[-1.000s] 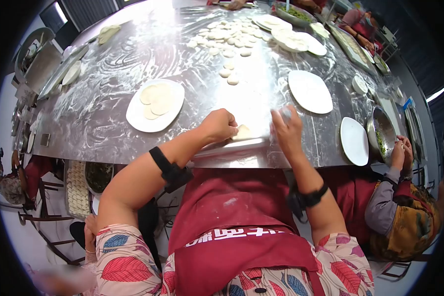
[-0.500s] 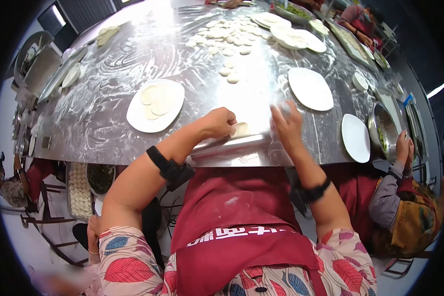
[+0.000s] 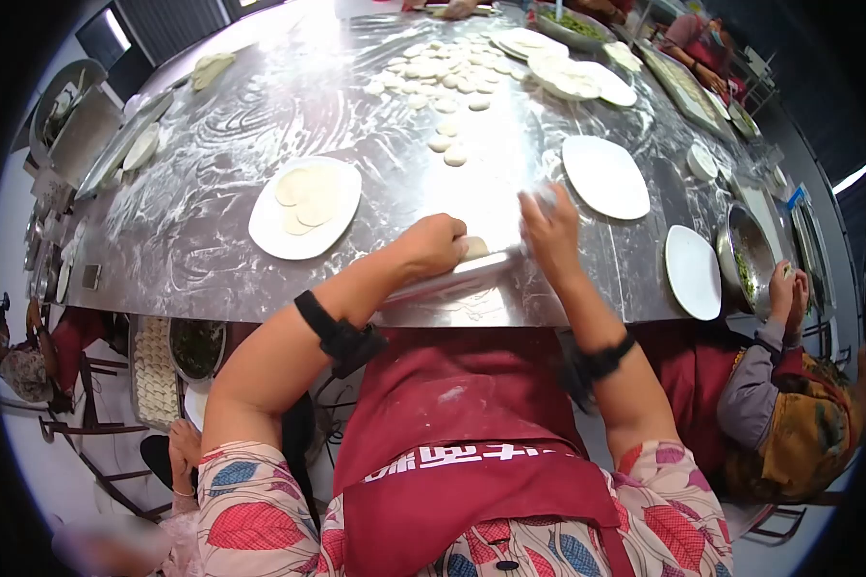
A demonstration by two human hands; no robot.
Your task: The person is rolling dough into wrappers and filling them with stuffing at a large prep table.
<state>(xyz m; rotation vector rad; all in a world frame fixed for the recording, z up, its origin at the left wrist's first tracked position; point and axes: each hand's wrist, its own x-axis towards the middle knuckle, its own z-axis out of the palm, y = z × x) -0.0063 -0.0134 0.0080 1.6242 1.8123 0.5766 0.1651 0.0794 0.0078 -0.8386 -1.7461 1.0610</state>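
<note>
My left hand (image 3: 437, 244) is closed, its fingertips pinching the edge of a small dough piece (image 3: 473, 248) on the floured steel table. Just in front of the dough lies a smooth rolling pin (image 3: 460, 276), slightly slanted, passing by my left wrist. My right hand (image 3: 551, 231) is near the pin's right end, fingers bent but apart, slightly blurred, with nothing visible in them. A white plate (image 3: 333, 226) with several flat dough rounds (image 3: 310, 195) stands to the left of my hands.
A bare white plate (image 3: 606, 178) is at the right, another (image 3: 693, 272) near the edge. Several dough pieces (image 3: 443, 67) lie farther back. A steel bowl (image 3: 747, 252) holds green filling beside a co-worker's hands (image 3: 787, 291). The table (image 3: 192, 250) ends at my apron.
My left hand has shifted slightly right, over more of the dough. My right hand has moved a little, its fingers more bent. The rolling pin's left end has turned slightly away from the table edge.
</note>
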